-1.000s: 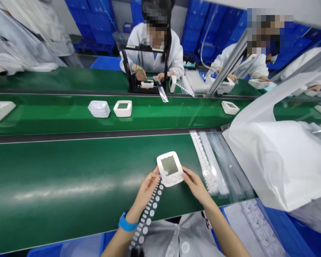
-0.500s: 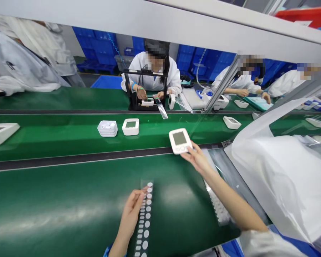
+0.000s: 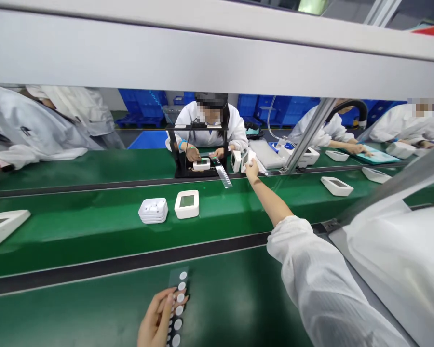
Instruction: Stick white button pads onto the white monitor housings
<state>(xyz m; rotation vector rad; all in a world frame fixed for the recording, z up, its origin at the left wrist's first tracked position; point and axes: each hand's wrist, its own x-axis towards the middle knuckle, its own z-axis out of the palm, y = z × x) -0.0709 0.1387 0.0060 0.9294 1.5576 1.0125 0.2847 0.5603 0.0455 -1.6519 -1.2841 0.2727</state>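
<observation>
Head view: a white squarish plastic device (image 3: 245,160), gripped by the right hand (image 3: 252,170), has been carried upper-centre, seemingly finished. A clear white-dotted strip (image 3: 178,324) is pinched by the left hand (image 3: 159,315).

nothing legible: no text, brand, number or sign readable on the dotted strip (image 3: 178,324), near; white devices (image 3: 187,202), left and right; or blue crates (image 3: 141,103), far.

Lighting: bright, diffuse; pale glow (image 3: 313,6), far right. Green conveyor (image 3: 94,207): glossy, faint reflections. Near bench (image 3: 94,313): darker toward right. White sheeting (image 3: 401,265), near right: soft, blurred. Outer edges: wide-angle stretching.
</observation>
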